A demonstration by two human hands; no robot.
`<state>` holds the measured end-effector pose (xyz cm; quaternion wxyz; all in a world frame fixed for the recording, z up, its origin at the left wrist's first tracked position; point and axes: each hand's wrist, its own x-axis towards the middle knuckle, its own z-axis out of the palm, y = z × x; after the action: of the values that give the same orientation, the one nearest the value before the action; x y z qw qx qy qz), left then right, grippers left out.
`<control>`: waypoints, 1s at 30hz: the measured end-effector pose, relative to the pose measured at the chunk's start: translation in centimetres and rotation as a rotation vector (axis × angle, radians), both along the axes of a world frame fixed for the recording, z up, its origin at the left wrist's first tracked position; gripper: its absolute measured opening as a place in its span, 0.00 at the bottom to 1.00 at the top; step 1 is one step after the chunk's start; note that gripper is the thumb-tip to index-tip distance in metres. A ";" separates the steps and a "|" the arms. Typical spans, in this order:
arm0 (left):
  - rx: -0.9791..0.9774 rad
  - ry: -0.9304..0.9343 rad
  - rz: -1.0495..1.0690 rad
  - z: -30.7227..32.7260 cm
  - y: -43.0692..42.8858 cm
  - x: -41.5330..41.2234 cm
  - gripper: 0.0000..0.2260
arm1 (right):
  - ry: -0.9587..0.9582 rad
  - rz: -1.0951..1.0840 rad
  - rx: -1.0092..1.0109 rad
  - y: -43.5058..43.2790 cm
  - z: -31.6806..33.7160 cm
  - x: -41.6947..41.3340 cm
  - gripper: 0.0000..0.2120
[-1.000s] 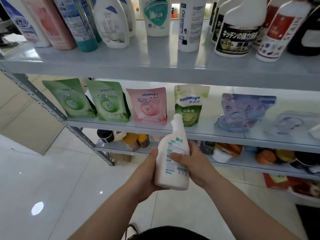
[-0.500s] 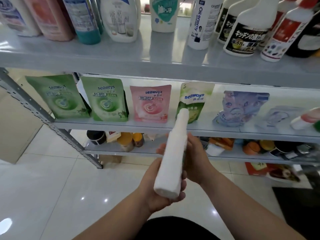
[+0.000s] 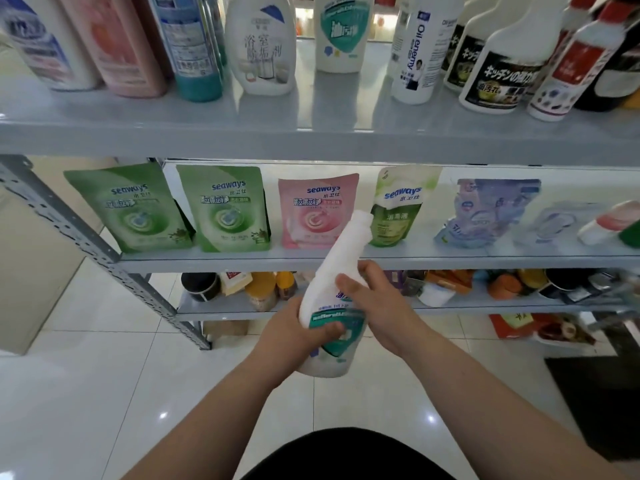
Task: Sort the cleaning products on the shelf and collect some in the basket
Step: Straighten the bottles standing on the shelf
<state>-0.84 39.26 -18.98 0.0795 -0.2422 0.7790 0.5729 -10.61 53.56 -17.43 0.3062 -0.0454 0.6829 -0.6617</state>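
Near the body, the left hand (image 3: 294,332) curls round the lower part of a white cleaner bottle (image 3: 341,251), thumb across its teal label; the right hand (image 3: 381,306) grips the shoulder. The bottle is held in the air before the shelving, tilted with its neck far and right and its label up, probably so that it can be read for sorting. Below lies a glossy white tiled floor (image 3: 86,375). Farther, the middle shelf (image 3: 214,263) carries upright Seaways refill pouches (image 3: 225,209); the top shelf (image 3: 207,133) carries standing bottles. No basket is in view.
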 end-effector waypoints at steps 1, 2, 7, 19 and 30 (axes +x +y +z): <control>-0.138 0.022 -0.025 0.0 -0.5 0.1 0.23 | 0.024 0.053 0.028 0.0 0.6 -0.1 0.33; -0.255 0.043 -0.045 -0.1 -0.9 0.3 0.24 | 0.052 0.072 0.058 0.1 1.1 -0.4 0.34; -0.528 0.107 -0.058 -0.8 -2.4 1.2 0.26 | 0.362 -0.057 0.209 1.3 3.7 -3.0 0.09; -0.482 0.195 -0.180 1.5 -3.6 2.8 0.30 | 1.177 0.315 0.718 0.9 8.6 -4.0 0.17; 0.074 0.338 -0.007 2.5 -2.8 3.2 0.29 | 0.787 0.277 0.048 -0.4 8.1 -1.9 0.07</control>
<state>2.36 36.42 -16.52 -0.0416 -0.1365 0.7605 0.6334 -12.53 53.16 -9.34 0.1088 -0.3789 0.7506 -0.5303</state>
